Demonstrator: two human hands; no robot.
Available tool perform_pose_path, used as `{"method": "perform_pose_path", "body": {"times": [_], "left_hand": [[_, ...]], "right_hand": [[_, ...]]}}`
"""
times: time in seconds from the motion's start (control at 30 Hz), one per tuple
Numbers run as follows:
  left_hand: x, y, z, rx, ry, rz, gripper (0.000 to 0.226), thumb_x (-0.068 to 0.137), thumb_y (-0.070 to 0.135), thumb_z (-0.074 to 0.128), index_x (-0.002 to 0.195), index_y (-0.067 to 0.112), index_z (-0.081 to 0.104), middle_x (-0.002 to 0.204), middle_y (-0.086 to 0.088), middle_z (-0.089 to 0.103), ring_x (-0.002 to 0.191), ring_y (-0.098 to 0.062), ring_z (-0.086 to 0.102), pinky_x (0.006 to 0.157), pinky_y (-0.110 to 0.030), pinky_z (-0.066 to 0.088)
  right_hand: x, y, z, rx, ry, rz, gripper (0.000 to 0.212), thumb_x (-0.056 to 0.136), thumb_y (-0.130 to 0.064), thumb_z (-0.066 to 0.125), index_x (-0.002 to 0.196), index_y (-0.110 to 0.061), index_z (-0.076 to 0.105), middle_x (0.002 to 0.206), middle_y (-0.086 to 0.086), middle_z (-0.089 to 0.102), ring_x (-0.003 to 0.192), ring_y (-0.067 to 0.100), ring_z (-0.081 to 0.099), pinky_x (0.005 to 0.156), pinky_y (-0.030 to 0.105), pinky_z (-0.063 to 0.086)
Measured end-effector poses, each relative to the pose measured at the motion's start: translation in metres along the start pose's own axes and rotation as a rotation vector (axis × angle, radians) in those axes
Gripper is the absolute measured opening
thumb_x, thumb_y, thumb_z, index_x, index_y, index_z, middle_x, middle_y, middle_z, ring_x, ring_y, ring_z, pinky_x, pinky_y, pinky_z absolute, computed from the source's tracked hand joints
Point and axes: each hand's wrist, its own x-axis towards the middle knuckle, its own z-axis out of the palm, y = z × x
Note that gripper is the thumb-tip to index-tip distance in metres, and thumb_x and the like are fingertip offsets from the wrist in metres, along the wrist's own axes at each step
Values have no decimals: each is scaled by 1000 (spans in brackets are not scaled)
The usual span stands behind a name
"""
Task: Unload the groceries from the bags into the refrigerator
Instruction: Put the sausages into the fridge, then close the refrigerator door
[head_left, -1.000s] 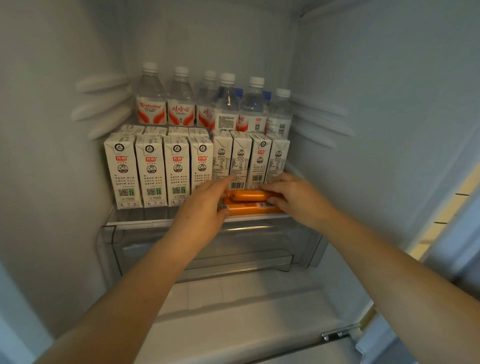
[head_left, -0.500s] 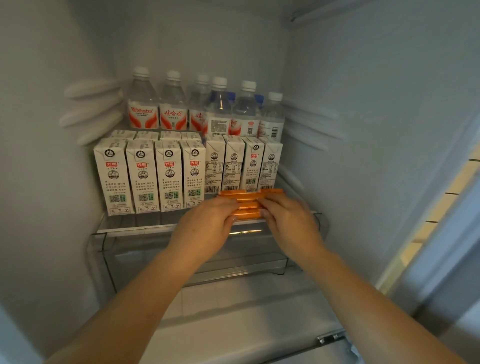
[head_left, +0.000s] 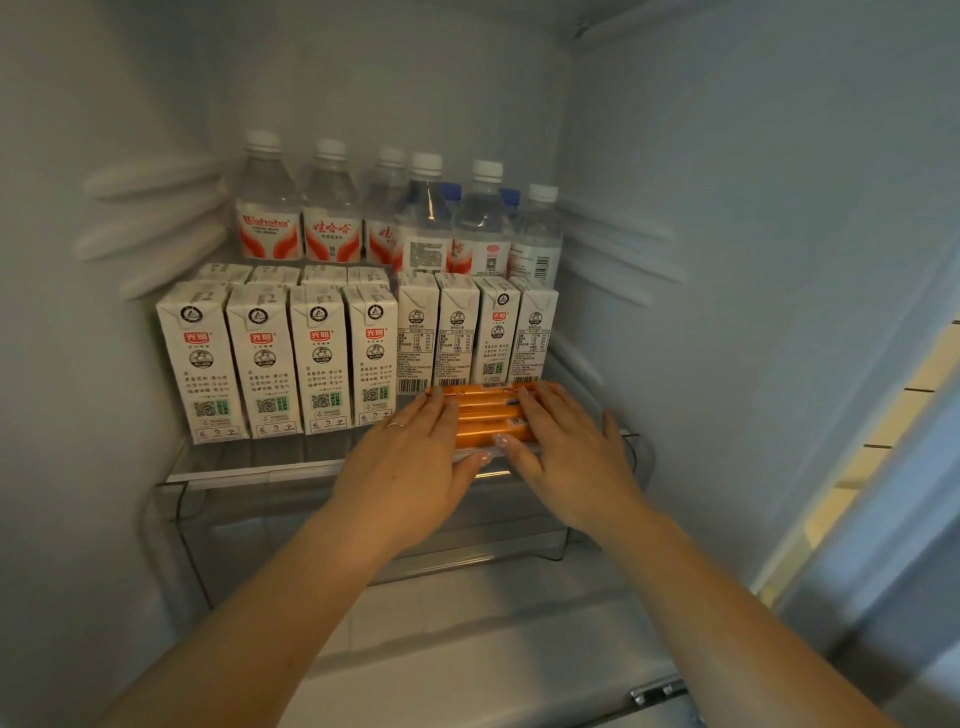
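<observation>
We have flattened both hands, left hand (head_left: 415, 457) and right hand (head_left: 566, 452), fingers straight, onto the orange sausages (head_left: 485, 415), now squared up side by side on the glass shelf (head_left: 249, 467) before the milk cartons (head_left: 332, 358): stowed.

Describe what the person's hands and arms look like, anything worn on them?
Both forearms are bare, with no sleeves, watch or bracelet showing. The left hand wears a thin silver-looking ring on one finger. The right hand shows no ring. The fingernails on both hands are fairly long with a pale, glossy finish. No gloves.
</observation>
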Motion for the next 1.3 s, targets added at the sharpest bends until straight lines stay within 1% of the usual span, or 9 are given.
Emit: {"method": "perform_pose_path", "body": {"times": [0.13,0.37,0.5,0.6,0.67,0.73,0.87,1.0,1.3], "left_hand": [[3,2,0,-1,-8,-10,72,94,58,17,149,14,6,158,-5,4,144,-17,5,115,-32,11],[2,2,0,-20,20,1,69,95,56,18,150,15,7,158,-3,5,144,-15,5,114,-31,12],[-5,2,0,-70,155,14,65,94,55,31,147,19,24,154,-1,23,140,-16,25,110,-32,26],[-15,2,-3,-225,284,18,52,91,45,50,137,22,45,140,3,47,122,-11,46,100,-32,40],[-23,-2,-6,-339,352,-14,44,89,35,58,131,23,51,130,5,54,113,-4,46,96,-29,43],[-35,-6,-8,-396,403,-77,43,88,30,61,130,23,52,128,5,55,113,-5,46,97,-31,43],[-66,-9,-13,-397,435,-215,44,88,29,61,131,21,52,131,5,53,121,-12,46,100,-27,37],[-102,4,-24,-384,418,-253,43,88,31,60,130,22,53,132,4,52,123,-14,45,102,-27,35],[-202,84,-67,-391,389,-202,46,89,42,55,133,30,47,133,11,50,123,-7,44,101,-26,38]], "right_hand": [[9,3,-4,8,-51,9,70,90,-64,14,149,-28,4,158,-5,2,145,14,-1,113,57,3],[10,2,-1,20,-1,12,65,94,-59,15,149,-27,8,158,-4,6,145,16,2,114,55,6],[8,3,3,39,63,24,64,94,-59,16,149,-27,11,157,-2,11,144,17,8,115,54,9],[5,2,7,59,167,38,67,90,-62,12,147,-28,20,154,1,23,141,21,21,113,53,17],[2,1,8,69,243,19,67,88,-60,15,144,-27,29,149,1,33,136,22,32,111,54,23],[4,3,9,86,291,-3,56,93,-54,28,141,-26,36,145,2,39,131,22,37,109,53,26],[5,5,4,154,247,-40,52,92,-49,41,140,-27,36,147,2,36,135,24,33,110,55,22],[-29,-1,-11,254,267,-135,60,87,-45,53,141,-26,33,148,3,35,136,28,29,106,55,30],[-185,-6,-81,447,324,-151,65,90,-43,53,146,-26,26,153,4,24,142,21,17,116,41,19]]}}
